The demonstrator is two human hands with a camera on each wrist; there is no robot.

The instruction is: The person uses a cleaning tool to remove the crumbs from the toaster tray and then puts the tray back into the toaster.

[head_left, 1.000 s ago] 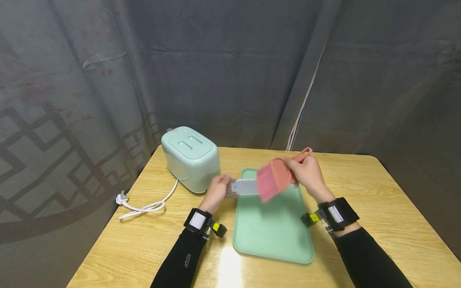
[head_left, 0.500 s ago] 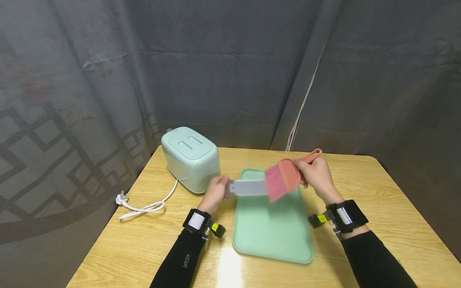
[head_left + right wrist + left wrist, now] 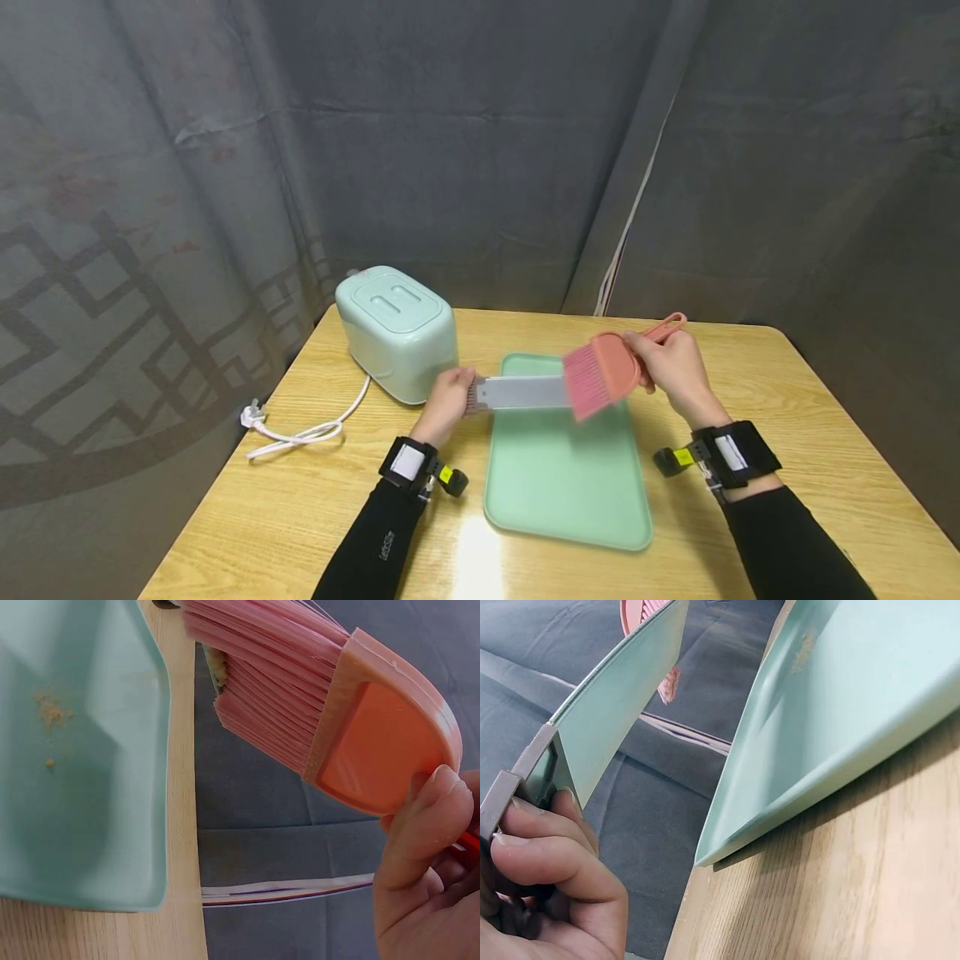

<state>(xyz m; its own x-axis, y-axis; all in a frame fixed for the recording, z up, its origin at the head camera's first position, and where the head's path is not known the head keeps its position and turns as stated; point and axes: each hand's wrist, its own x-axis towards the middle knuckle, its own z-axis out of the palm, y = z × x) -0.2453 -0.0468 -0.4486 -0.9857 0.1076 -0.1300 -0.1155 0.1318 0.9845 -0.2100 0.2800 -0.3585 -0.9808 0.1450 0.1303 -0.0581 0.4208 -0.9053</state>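
Observation:
My left hand (image 3: 450,400) grips the grey-brown end of a toaster crumb tray (image 3: 525,392), a thin flat metal plate. It is held level above the far part of a mint green tray (image 3: 562,492). In my right hand (image 3: 678,371) is a pink brush (image 3: 603,371), pinched where handle meets head. Its bristles (image 3: 277,682) lie at the right end of the crumb tray. In the right wrist view, tan crumbs (image 3: 52,712) are scattered in the green tray. The left wrist view shows fingers curled round the crumb tray's end.
A mint green toaster (image 3: 397,333) with a closed lid stands at the back left of the wooden table (image 3: 787,433). Its white cord and plug (image 3: 300,435) lie to the left. Grey curtains (image 3: 480,150) hang behind the table's far edge.
The brush has moved right along the crumb tray with my right hand, baring more of the plate. My left hand and the crumb tray have stayed almost still.

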